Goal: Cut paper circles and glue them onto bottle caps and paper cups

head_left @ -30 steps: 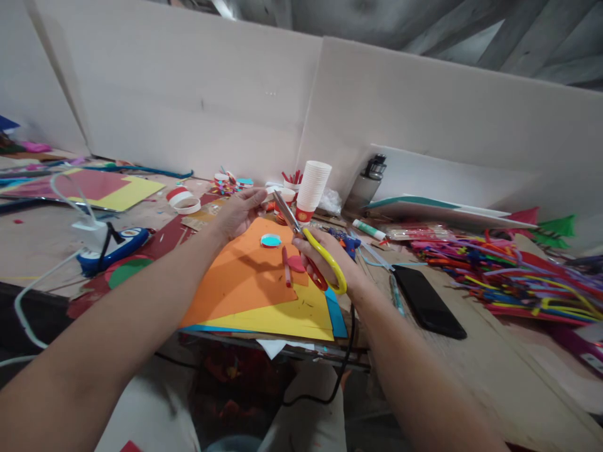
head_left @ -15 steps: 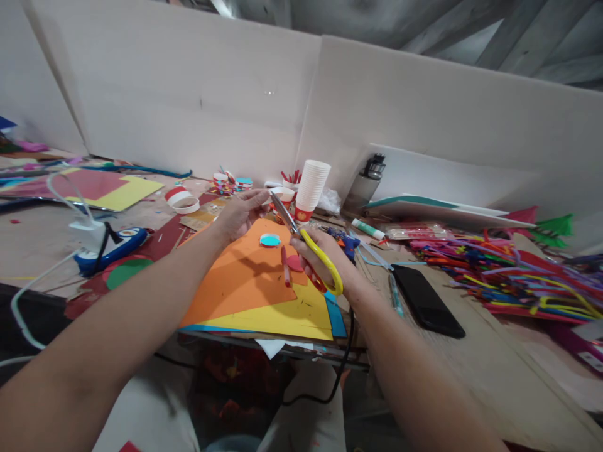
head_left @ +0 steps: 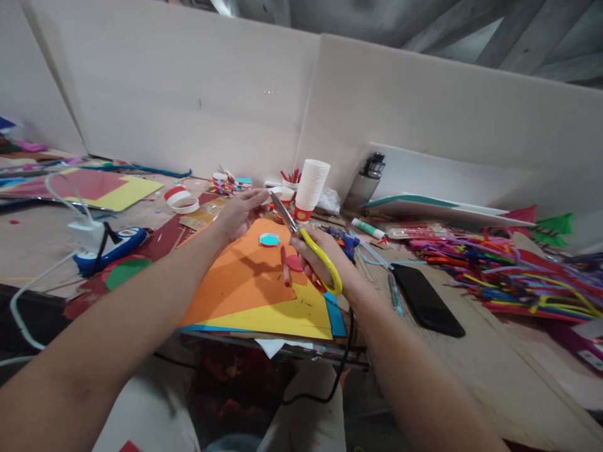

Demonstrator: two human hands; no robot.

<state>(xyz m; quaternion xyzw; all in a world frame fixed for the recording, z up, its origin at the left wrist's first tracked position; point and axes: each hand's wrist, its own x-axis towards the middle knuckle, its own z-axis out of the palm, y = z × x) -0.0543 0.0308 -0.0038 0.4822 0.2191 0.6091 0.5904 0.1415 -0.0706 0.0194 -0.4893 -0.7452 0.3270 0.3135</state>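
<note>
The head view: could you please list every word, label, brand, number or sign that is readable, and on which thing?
No words or numbers can be read.
Cup stack: yellowish emblem on red, too small to make out.
Glue stick: any print is too blurred.

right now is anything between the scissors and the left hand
Nothing visible: the tips of the scissors are near the fingers of the left hand. The cups stand beyond. Anything pinched is too small to tell.

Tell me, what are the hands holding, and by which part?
The right hand holds scissors by the handles. What the left hand may be pinching is too small to tell.
</note>
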